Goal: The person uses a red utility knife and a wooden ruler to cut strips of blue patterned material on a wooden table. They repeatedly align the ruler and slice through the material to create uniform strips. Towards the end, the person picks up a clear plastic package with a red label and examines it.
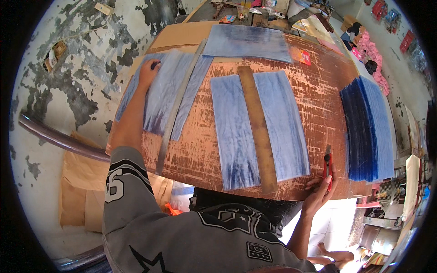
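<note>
Our left hand [149,71] lay flat, open, on the left blue sheets [159,91]; the wooden ruler [258,129] lay across the middle sheet [259,129] on the surface [318,104] — we judged it needed firm pressing. Our right hand [321,189] gripped the red cutter [327,164] — blade best drawn steadily.

Grey short-sleeved shirt [182,236] with black-and-white stripes, patches and star outlines.
</note>
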